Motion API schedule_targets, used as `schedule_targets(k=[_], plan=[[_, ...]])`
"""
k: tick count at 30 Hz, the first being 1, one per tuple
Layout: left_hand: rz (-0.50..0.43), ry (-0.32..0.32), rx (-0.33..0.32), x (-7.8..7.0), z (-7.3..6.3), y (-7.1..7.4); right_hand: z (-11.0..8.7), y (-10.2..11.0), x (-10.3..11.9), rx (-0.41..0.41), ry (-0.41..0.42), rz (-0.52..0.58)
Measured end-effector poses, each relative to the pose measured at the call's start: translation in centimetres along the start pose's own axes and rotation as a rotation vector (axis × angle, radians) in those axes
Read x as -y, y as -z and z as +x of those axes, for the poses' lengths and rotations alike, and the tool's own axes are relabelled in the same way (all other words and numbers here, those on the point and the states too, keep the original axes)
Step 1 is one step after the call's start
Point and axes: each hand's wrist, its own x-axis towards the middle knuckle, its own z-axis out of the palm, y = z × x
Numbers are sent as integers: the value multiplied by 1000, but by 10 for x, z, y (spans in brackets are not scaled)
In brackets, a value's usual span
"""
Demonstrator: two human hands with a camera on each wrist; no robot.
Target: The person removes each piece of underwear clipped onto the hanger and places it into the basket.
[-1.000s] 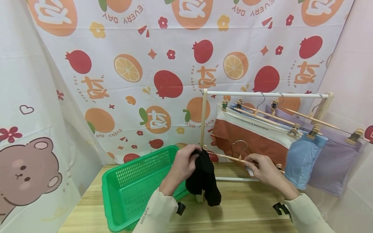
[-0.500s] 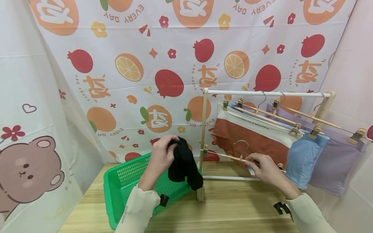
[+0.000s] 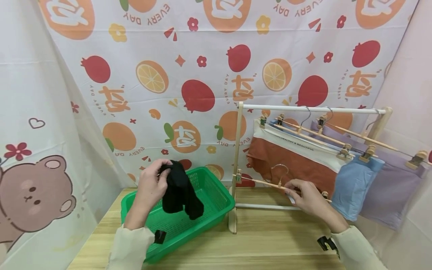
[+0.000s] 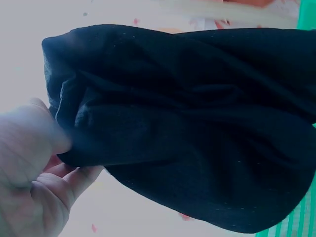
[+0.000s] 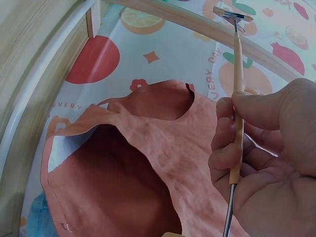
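My left hand (image 3: 150, 187) pinches a pair of black underpants (image 3: 179, 191) by the top edge, so they hang loosely over the green basket (image 3: 221, 187). In the left wrist view, thumb and fingers grip one corner of the black cloth (image 4: 187, 123). My right hand (image 3: 305, 195) holds a wooden clip hanger (image 3: 264, 183) around its bar, low in front of the rack. That hanger carries no garment. Its metal hook points up, and a clip sits at its left end. Behind it hang rust-coloured underpants (image 3: 297, 161) with a white waistband.
A small rack with a white rail (image 3: 287, 108) stands on the wooden table (image 3: 266, 247). Blue underpants (image 3: 357, 183) and a lilac pair (image 3: 388, 191) hang from it on clip hangers. A printed curtain (image 3: 199, 48) closes off the back.
My left hand has carried the black underpants leftward, away from the hanger and the rack's post, to over the basket. My right hand with the hanger has stayed nearly still.
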Motion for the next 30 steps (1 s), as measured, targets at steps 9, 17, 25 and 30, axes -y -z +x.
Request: schedule_targets(k=[9,17,25,30], plan=[[91,38,221,28,-27,35,0,-2,-3,-20,14,-27],[128,131,586,48,-49,51,2,-1,-4,-33,31,-27],[85,299,831,58,-67,44,3,-3,-4,-22,30,-7],[110,373,856,58,-70,38,2,-3,-2,-17,16,-6]])
